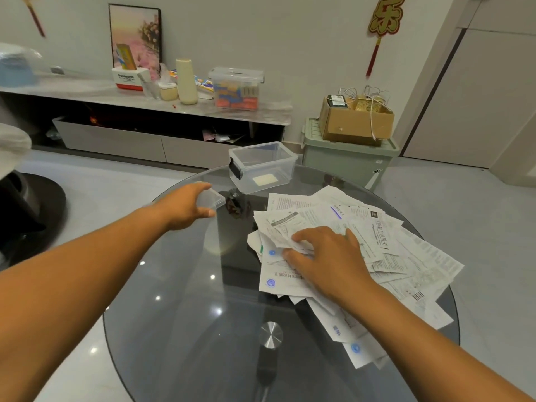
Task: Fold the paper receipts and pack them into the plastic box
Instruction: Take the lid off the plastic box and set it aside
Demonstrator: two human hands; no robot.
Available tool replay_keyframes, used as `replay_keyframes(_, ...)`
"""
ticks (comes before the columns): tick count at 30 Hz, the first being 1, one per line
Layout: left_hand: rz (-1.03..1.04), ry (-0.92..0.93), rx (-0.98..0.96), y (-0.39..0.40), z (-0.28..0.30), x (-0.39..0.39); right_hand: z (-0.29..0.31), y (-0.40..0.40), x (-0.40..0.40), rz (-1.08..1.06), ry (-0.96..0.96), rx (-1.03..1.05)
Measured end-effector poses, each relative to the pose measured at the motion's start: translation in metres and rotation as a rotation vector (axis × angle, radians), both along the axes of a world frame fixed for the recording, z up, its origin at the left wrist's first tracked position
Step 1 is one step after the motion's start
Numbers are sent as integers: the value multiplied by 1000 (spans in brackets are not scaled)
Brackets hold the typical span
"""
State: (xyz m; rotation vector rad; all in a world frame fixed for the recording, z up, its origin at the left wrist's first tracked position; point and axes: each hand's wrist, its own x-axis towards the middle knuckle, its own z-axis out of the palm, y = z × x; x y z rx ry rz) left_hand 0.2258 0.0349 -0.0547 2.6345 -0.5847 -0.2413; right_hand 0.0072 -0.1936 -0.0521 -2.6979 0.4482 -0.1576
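Plastic box (262, 166) at table's (188, 329) far edge, receipts (391, 256) heaped right, lid (211, 198) left.

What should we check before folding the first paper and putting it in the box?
1. Plastic box open on top: ok, no lid on it.
2. Room in the box: ok, only one small pale piece lies on its bottom.
3. Lid out of the way: not ok, the left hand holds it above the glass table.
4. Paper picked: cannot tell, the right hand lies on the pile of receipts, fingers curled at a sheet's edge.
5. Papers folded: not ok, the visible ones lie unfolded.
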Motion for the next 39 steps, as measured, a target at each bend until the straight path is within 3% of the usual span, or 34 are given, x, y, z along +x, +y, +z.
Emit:
replay_keyframes(7, -78, -280, -285, -42, 2, -7, 4, -1, 1, 0, -93, 97)
replay_keyframes(12, -181, -476, -108, -69, 16, 13, 8, 1, 2, 21, -68, 109)
replay_keyframes(15, -192, -486, 83, -73, 21, 29, 10, -1, 1, 32, -38, 114)
replay_keyframes(18, -207, -516, 145, -72, 22, 34, 12, -3, -2, 30, -4, 97)
replay_keyframes(26, -212, -428, 37, -81, 32, 10, 28, -13, -11, 92, 114, 98)
replay_keyframes(29, -174, -357, 7, -80, 35, -3, 34, -16, -15, 58, 194, 220)
replay_keyframes(31, -161, -374, -36, -79, 34, -13, 30, -19, -14, -6, 68, 282)
replay_keyframes(33, -171, -444, -109, -81, 32, -24, 26, -20, -12, -52, -47, 256)
replay_keyframes(36, -290, -509, -160, -89, 28, -44, 21, -15, -11, -70, 52, 141)
replay_keyframes(39, -399, -455, -156, -97, 22, -67, 12, -6, -11, -60, 67, -10)
